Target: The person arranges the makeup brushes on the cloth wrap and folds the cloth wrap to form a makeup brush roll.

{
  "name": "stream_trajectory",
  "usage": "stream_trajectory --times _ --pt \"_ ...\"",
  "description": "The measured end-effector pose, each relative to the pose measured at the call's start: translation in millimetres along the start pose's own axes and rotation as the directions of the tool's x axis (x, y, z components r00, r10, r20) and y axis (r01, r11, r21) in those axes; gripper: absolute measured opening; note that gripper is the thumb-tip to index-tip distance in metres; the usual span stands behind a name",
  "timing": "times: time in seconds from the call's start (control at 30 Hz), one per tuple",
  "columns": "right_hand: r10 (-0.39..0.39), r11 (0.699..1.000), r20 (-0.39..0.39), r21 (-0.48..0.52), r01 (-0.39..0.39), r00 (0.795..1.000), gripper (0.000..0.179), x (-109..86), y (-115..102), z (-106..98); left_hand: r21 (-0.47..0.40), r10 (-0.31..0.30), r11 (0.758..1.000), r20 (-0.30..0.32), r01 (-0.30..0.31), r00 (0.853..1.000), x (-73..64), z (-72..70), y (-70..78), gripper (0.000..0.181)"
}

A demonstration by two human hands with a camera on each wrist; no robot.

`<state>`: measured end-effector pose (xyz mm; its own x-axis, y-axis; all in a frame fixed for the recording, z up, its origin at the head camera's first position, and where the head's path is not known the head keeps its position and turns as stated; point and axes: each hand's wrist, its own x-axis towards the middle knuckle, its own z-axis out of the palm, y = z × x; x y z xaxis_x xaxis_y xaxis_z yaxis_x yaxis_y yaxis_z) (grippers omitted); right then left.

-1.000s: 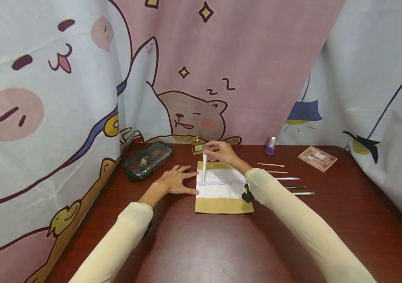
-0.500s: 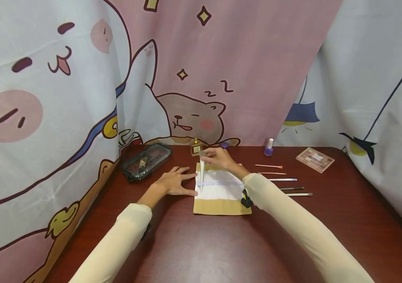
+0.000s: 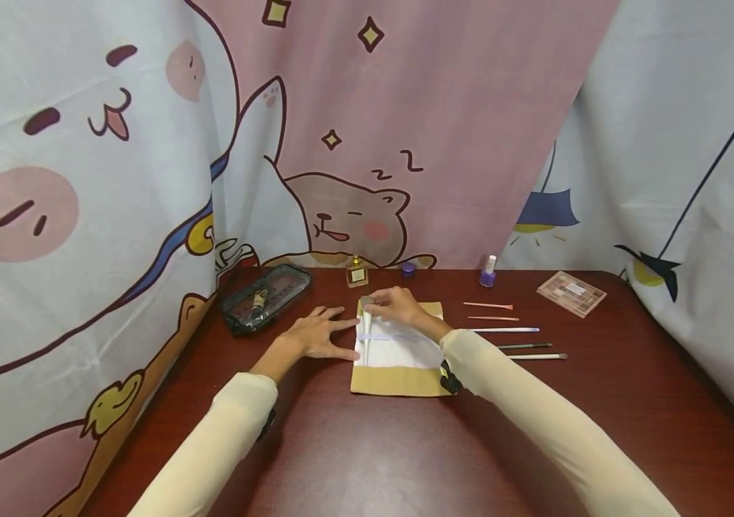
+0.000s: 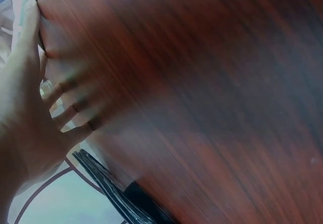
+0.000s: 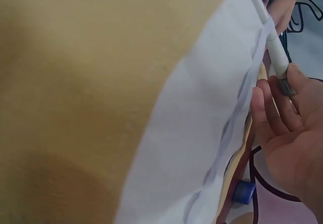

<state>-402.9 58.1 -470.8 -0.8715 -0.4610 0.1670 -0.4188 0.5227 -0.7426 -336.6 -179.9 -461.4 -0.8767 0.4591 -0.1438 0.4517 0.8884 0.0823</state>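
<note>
A yellow and white cloth roll [image 3: 399,381] lies spread out, with a lavender strip [image 3: 406,337] across its white middle. My right hand [image 3: 401,307] pinches a white-handled makeup brush [image 3: 368,324] near its grey bristles, at the cloth's left side. In the right wrist view the brush handle [image 5: 277,55] passes under the strip, bristles toward my palm. My left hand [image 3: 315,335] rests with spread fingers at the cloth's left edge, thumb and a finger touching it. The left wrist view shows that hand [image 4: 30,103] beside bare tabletop.
Several thin brushes [image 3: 503,330] lie right of the cloth. Behind stand a perfume bottle [image 3: 357,273], a purple lid [image 3: 409,269] and a purple nail polish bottle [image 3: 488,273]. An eyeshadow palette [image 3: 572,293] lies far right; a clear black-edged pouch [image 3: 266,296] lies left.
My right hand has drawn the brush toward me, its handle sliding farther down across the strip onto the cloth's white part. The left hand has stayed in place.
</note>
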Motion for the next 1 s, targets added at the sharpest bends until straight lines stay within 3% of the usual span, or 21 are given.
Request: stream_trajectory --times 0.4,0.6,0.77,1.0 --pt "-0.035 0.996 0.081 -0.084 0.042 0.996 0.029 -12.5 4 3 0.006 -0.009 1.000 0.009 0.009 1.000 1.2 -2.4 1.8 0.090" --pt "-0.129 0.984 0.107 -0.112 0.141 0.986 0.022 -18.9 4 6 -0.003 -0.012 1.000 0.003 0.012 1.000 1.4 -2.2 2.4 0.090" --pt "-0.185 0.978 0.111 -0.079 0.194 0.976 0.019 -24.9 2 7 -0.015 -0.023 1.000 0.011 0.023 1.000 0.6 -1.9 3.7 0.090" --pt "-0.162 0.982 0.102 -0.082 0.170 0.982 0.023 -29.8 3 7 -0.025 -0.036 0.999 0.027 0.037 0.999 -1.0 -0.8 4.5 0.089"
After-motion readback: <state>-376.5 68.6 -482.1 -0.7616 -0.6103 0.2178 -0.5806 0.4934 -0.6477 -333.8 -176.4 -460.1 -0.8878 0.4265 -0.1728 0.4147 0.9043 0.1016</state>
